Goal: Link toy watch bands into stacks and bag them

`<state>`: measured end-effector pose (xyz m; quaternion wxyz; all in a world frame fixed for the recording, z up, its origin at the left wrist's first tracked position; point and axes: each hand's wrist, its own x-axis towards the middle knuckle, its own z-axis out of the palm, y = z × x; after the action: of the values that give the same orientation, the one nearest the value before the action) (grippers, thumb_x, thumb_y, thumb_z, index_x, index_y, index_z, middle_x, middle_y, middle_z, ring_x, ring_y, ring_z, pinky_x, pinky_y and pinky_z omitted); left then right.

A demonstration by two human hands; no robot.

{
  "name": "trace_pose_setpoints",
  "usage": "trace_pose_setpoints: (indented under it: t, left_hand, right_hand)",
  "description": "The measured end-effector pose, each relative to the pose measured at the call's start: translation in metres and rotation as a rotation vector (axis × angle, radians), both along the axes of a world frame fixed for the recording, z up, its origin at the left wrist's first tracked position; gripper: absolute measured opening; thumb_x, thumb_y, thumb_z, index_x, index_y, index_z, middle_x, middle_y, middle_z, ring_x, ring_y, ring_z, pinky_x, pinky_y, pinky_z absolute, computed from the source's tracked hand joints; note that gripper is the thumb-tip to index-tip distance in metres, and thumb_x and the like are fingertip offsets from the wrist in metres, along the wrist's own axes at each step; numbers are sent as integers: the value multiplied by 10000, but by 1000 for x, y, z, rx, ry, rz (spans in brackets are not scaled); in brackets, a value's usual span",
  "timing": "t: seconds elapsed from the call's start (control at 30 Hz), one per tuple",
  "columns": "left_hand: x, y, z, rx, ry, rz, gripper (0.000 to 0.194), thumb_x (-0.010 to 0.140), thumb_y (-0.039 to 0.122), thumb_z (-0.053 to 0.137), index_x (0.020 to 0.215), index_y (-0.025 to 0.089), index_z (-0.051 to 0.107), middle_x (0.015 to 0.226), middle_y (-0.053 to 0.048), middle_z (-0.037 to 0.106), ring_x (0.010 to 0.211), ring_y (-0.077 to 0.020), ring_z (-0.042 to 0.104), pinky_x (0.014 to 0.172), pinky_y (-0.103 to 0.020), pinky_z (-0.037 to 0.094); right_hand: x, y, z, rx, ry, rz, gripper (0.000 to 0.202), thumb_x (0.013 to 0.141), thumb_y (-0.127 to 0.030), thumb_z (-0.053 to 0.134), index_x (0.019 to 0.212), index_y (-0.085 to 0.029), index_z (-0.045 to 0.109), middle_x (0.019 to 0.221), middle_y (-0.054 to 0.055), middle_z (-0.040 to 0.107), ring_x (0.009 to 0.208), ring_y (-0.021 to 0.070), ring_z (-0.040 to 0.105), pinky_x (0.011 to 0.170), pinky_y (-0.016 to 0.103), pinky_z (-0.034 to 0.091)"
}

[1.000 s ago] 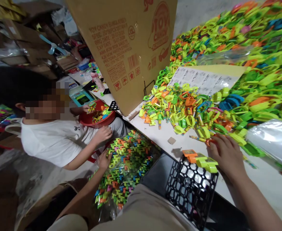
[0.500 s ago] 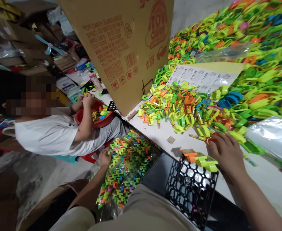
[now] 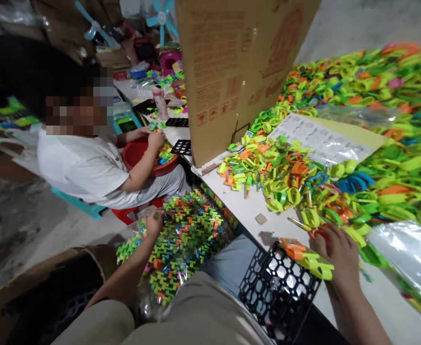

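My left hand (image 3: pixel 154 223) is closed at the edge of a clear plastic bag (image 3: pixel 181 239) full of small colourful pieces; what its fingers pinch is too small to name. On the white table, my right hand (image 3: pixel 334 247) has its fingers curled around an orange toy watch (image 3: pixel 319 234), mostly hidden beneath them. A black plastic grid tray (image 3: pixel 278 287) tilts over my lap at the table's edge. Orange and yellow-green toy watches (image 3: pixel 306 257) sit in a row along its upper end. Beyond my right hand lie loose watches and thin candy tubes (image 3: pixel 298 223).
A large cardboard box (image 3: pixel 232 81) stands on the table. Behind my right hand rises a big heap of toy watches (image 3: pixel 386 158) with a sticker sheet (image 3: pixel 314 136) on it. At the left, a person in a white shirt (image 3: pixel 84 165) works over a red basin (image 3: pixel 134 153).
The view has turned left, showing more of the other person's side. My right hand stays at the orange watch. The other person's hands have shifted over the basin.
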<state>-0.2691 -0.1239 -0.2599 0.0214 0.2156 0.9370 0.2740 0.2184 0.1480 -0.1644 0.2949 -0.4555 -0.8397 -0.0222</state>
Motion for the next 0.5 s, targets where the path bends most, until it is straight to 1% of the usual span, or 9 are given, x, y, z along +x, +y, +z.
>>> trace_pose_setpoints:
  t: [0.07, 0.17, 0.27, 0.3, 0.37, 0.5]
  left_hand:
    - [-1, -1, -1, 45, -26, 0, 209, 882, 323, 551, 939, 140, 634, 1036, -62, 667, 1032, -203, 597, 1031, -490, 346]
    - [-3, -2, -1, 132, -46, -18, 109, 846, 248, 562, 828, 185, 649, 963, -40, 707, 988, -209, 624, 1105, -477, 222]
    - [-5, 0, 0, 223, -71, -39, 100, 818, 220, 566, 752, 211, 642, 906, -22, 725, 957, -215, 639, 1131, -459, 160]
    - [-6, 0, 0, 253, -82, -44, 107, 818, 220, 562, 743, 213, 637, 912, -23, 726, 967, -217, 636, 1135, -461, 147]
    - [-7, 2, 1, 312, -105, -50, 127, 831, 232, 543, 737, 214, 627, 961, -28, 724, 1009, -222, 620, 1141, -469, 119]
    - [-10, 6, 1, 418, -143, -47, 174, 871, 241, 485, 750, 217, 608, 1043, -26, 706, 1077, -222, 588, 1147, -485, 61]
  right_hand:
    - [2, -1, 0, -17, -2, 24, 326, 854, -379, 354, 998, -227, 604, 1104, 108, 632, 1167, 350, 532, 1004, 557, 392]
    - [4, -2, -2, -26, 6, 81, 264, 833, -377, 389, 1019, -359, 576, 1016, 47, 647, 1156, 389, 537, 958, 621, 402]
    - [7, 3, -3, -9, -30, 90, 241, 803, -424, 408, 977, -412, 574, 948, 32, 662, 1122, 408, 553, 919, 633, 430]
    - [9, 6, -2, -11, -54, 96, 239, 786, -436, 418, 955, -408, 585, 927, 27, 669, 1088, 409, 573, 903, 637, 442]
    - [14, 16, 2, -34, -110, 124, 243, 751, -472, 453, 906, -357, 601, 898, 31, 677, 1019, 421, 607, 845, 654, 472]
    - [24, 33, 22, -149, -236, 264, 326, 637, -579, 531, 817, -330, 640, 909, 54, 700, 935, 425, 645, 728, 580, 544]
